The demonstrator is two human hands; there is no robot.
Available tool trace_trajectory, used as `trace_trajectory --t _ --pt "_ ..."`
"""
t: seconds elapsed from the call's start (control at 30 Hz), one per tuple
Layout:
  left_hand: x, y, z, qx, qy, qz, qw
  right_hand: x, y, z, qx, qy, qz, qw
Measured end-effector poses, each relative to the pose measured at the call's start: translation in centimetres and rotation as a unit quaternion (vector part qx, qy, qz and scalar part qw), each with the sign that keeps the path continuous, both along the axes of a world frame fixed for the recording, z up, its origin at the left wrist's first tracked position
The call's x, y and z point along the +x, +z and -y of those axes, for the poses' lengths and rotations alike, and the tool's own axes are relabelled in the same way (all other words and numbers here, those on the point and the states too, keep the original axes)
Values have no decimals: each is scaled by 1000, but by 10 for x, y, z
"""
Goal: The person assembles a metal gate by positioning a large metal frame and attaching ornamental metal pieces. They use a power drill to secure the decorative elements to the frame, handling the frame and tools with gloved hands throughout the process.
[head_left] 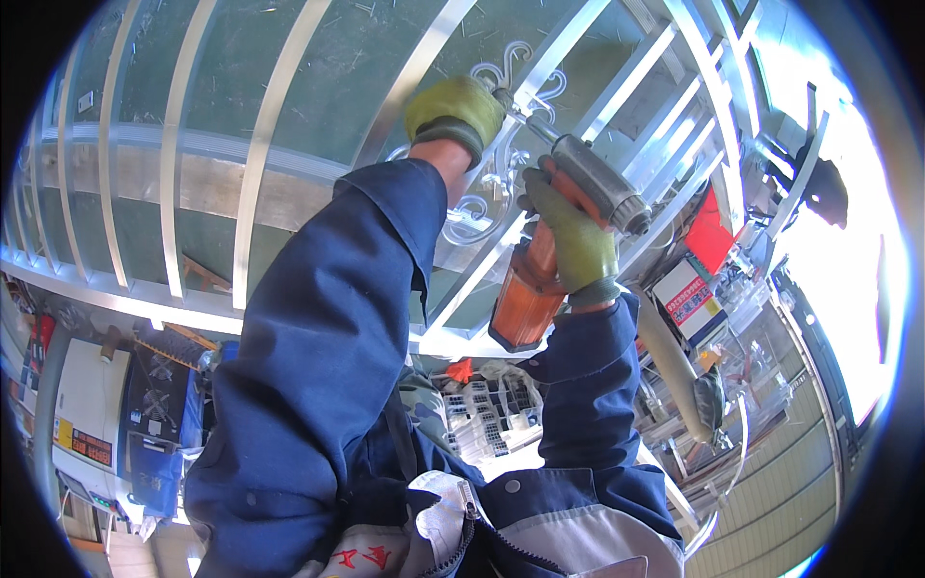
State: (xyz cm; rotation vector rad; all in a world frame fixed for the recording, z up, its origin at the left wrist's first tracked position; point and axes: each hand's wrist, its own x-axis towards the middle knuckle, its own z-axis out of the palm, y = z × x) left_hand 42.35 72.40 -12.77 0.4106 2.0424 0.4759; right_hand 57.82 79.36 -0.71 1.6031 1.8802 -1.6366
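Both my hands wear yellow-green work gloves. My right hand point(578, 236) is closed round the handle of an orange and grey cordless rivet gun point(528, 294). Its narrow metal nose slants up and left toward a silver bar point(557, 53) of a metal frame. My left hand point(453, 111) is closed at a pale metal scroll ornament point(520, 53), close to the tool's tip. The fingertips are partly hidden, as is the exact point of contact. Another curled scroll point(472, 226) shows lower down, between the bars and beside my right hand.
Several long silver bars point(267, 144) run across the frame, joined to a lower rail point(116, 289). A dark green surface point(337, 87) lies below. To the right are a red sheet point(710, 231) and a signed box point(689, 299). A white panel point(92, 395) stands at the left.
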Motion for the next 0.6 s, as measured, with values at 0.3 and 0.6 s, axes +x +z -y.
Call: trace_trajectory --t 0.3,0.6 --pt "-2 2 -1 -8 5 23 1000 4 -10 -2 33 14 -26 999" --pt "-2 3 -1 -23 2 21 1000 9 -15 -5 65 60 -19 996"
